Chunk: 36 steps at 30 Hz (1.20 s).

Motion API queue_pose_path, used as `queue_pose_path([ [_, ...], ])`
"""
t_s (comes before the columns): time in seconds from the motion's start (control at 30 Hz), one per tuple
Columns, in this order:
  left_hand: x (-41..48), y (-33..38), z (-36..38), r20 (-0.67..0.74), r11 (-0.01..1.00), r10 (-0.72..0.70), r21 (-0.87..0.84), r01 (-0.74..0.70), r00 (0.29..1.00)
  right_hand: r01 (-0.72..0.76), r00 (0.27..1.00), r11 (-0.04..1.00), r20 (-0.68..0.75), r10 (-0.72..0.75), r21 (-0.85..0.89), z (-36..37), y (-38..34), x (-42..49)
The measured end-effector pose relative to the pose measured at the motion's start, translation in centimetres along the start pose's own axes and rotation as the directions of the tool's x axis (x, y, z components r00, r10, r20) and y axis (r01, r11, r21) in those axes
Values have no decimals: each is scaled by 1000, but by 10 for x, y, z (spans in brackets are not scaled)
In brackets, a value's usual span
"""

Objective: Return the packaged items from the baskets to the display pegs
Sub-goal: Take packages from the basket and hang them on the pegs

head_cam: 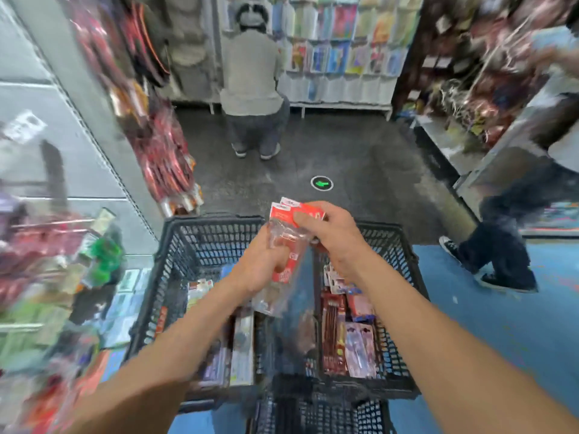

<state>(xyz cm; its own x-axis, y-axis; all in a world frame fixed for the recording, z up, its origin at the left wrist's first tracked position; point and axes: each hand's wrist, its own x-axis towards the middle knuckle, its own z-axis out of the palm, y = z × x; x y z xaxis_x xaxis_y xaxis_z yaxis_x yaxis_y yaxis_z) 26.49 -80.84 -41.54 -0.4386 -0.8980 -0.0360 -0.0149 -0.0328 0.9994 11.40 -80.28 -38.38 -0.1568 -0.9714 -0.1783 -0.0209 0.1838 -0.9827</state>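
Both my hands hold clear packets with red header cards [286, 214] above two black mesh baskets. My left hand [260, 267] grips the lower clear part of the packets. My right hand [326, 233] pinches the red card tops. The left basket [175, 245] holds several boxed items. The right basket [404, 245] holds red and pink packets. A third black basket [329, 411] sits nearer to me, at the bottom edge. Display pegs with hanging packets [47, 261] fill the blurred left side.
A person [253, 73] crouches at a card rack [344, 42] straight ahead. Another person's legs [498, 245] step past on the right, on blue floor. Red packets [166, 151] hang on the left rack. A green arrow mark [321, 183] lies on the dark floor.
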Motion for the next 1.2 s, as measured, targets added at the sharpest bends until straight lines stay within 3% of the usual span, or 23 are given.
queue_pose_path([
  [0.17, -52, 65, -79, -131, 998, 34, 49, -28, 991, 218, 970, 950, 159, -185, -223, 82, -77, -26],
  [0.4, -149, 123, -145, -346, 998, 37, 53, -19, 938, 471, 872, 813, 321, -370, -341, 179, -142, -78],
  [0.63, -256, 158, -137, -592, 998, 49, 67, -12, 804, 648, 702, 728, 547, -456, -225, 221, -172, -157],
  [0.77, -320, 162, -114, -699, 998, 48, 53, -15, 714, 665, 612, 736, 659, -438, -129, 232, -174, -206],
  [0.9, -392, 182, -97, -794, 994, 98, 55, -89, 601, 727, 433, 686, 806, -404, -46, 253, -175, -268],
  [1.0, -449, 202, -92, -884, 981, 188, 152, -117, 429, 797, 287, 604, 865, -412, 23, 278, -172, -320],
  [1.2, -546, 196, -72, -965, 969, 120, 62, -239, 235, 772, 185, 624, 894, -407, 124, 327, -160, -410],
])
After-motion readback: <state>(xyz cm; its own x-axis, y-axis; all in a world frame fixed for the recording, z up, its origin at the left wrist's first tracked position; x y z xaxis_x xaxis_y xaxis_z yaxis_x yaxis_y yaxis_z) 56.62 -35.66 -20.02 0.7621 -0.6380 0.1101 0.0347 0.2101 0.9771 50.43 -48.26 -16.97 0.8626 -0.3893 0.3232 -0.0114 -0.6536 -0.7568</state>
